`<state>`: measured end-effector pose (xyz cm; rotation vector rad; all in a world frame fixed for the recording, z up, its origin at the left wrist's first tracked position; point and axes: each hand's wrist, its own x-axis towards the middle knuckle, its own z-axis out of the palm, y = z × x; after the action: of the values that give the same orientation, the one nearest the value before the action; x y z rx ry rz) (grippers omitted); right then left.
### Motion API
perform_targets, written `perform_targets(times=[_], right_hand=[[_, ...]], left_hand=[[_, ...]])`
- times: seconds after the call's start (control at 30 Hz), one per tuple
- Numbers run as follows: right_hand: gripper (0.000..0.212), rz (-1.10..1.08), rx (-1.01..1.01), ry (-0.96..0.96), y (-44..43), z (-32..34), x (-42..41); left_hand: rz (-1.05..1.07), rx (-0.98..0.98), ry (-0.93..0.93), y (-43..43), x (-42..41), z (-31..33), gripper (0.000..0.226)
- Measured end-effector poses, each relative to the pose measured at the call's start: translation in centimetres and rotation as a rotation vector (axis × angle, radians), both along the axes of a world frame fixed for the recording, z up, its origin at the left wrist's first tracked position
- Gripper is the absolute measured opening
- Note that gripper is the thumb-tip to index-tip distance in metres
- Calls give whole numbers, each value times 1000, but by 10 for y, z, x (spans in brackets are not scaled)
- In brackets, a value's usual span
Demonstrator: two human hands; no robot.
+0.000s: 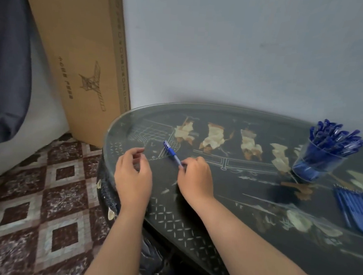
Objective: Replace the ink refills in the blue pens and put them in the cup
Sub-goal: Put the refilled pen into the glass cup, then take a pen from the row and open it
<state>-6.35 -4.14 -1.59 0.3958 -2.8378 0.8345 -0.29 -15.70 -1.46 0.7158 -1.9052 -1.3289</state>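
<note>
A blue pen (171, 152) lies slanted over the dark glass-topped table (214, 203), cap end pointing up-left. My right hand (196, 178) pinches its lower end between thumb and fingers. My left hand (133, 172) hovers just left of the pen with fingers loosely curled, holding nothing. A clear cup (317, 162) packed with several blue pens stands at the right. A flat bundle of blue refills (354, 207) lies at the right edge, partly cut off.
The oval table has a curved left edge (106, 145) above a patterned tile floor (34, 202). A large cardboard box (85, 57) leans against the wall at the left, beside grey fabric (8, 63).
</note>
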Motion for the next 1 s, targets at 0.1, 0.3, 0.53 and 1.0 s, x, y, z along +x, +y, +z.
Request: perform_targets(times=[0.1,0.3,0.53,1.0], right_hand=[[24,-6,-49,8,27,6,7],[17,-27,-160,73,109,11,27],[17,-121,-161,204,222,14,57],[32,-217,-308,223,321,-18,75]], left_hand=[[-15,-5,-17,2,1,2,14],[-59,-119,-32,28,3,20,17],[-554,-75,11,137,0,33,25],[-811,-259,-65,236,3,1,19]])
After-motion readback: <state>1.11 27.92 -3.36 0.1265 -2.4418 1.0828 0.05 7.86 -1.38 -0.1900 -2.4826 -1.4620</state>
